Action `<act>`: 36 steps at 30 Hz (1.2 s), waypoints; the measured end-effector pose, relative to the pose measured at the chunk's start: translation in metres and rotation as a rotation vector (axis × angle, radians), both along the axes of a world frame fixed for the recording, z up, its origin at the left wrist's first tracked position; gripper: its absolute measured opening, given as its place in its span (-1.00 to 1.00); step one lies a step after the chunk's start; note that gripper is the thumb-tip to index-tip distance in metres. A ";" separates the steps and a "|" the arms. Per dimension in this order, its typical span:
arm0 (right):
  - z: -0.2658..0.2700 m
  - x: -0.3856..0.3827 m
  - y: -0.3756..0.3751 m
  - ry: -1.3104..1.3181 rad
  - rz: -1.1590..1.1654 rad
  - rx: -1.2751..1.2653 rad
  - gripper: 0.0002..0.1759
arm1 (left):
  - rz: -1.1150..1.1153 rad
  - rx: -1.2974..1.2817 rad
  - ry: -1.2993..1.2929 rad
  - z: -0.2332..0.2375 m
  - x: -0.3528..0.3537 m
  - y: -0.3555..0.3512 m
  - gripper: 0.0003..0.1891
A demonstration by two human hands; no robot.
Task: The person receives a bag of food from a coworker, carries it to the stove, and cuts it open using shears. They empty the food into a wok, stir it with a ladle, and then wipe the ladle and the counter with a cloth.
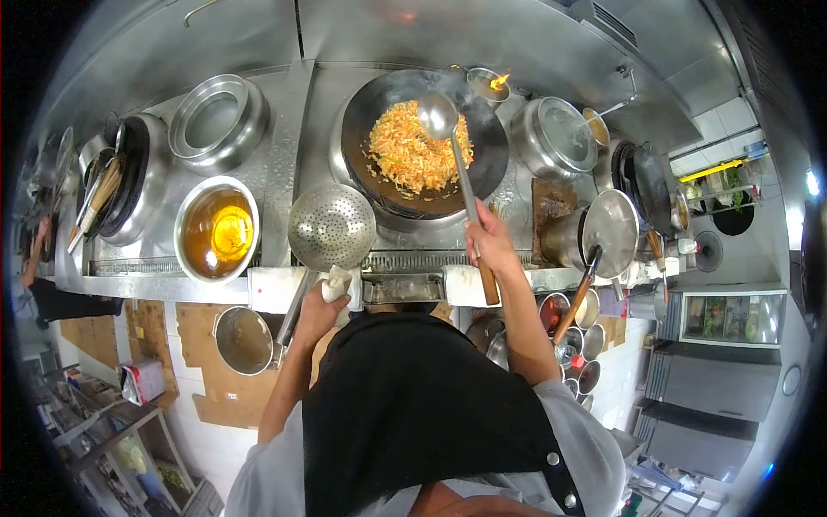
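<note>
A dark wok [360,129] on the range holds a heap of orange-yellow chopped food [401,138]. My right hand [491,239] is wrapped round the handle of a metal ladle [438,115], whose round bowl rests over the upper part of the food. Near the range's front edge, my left hand [323,312] is closed on a folded white cloth [336,283]. Beside that hand lies a perforated strainer [332,226], its handle passing by my fingers; whether they also touch it I cannot tell.
Left of the strainer is a bowl of amber oil [194,226], with a lidded-looking metal pot [250,116] behind it. Small flames show by a little pan [484,93]. At right are pots and another strainer [610,220]. Another person's arm [36,250] is at far left.
</note>
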State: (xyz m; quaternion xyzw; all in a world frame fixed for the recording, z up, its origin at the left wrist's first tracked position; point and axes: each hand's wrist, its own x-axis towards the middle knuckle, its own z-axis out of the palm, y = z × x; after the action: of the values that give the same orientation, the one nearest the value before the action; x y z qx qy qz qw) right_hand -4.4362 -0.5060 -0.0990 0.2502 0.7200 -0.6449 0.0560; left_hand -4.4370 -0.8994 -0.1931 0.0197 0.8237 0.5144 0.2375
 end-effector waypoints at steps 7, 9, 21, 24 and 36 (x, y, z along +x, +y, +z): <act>0.002 -0.022 0.006 0.012 0.018 -0.025 -0.32 | 0.012 0.032 0.002 0.005 0.003 0.002 -0.51; 0.014 -0.021 -0.006 0.010 0.008 -0.212 -0.36 | 0.032 0.109 -0.036 -0.011 0.003 0.001 -0.51; -0.021 -0.041 -0.002 -0.037 0.038 -0.067 -0.43 | 0.009 -0.016 0.048 -0.017 0.025 -0.016 -0.51; -0.009 -0.023 -0.003 -0.042 0.064 -0.096 -0.26 | 0.106 0.008 0.015 -0.039 0.037 -0.029 -0.51; -0.019 0.001 0.005 -0.051 0.083 -0.143 -0.25 | 0.095 0.097 0.048 -0.026 0.027 -0.017 -0.49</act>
State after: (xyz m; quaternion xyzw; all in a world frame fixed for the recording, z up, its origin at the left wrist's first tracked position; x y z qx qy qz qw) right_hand -4.4348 -0.5014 -0.1179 0.2319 0.6800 -0.6853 0.1187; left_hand -4.4099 -0.9166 -0.2187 0.0044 0.8033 0.5639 0.1918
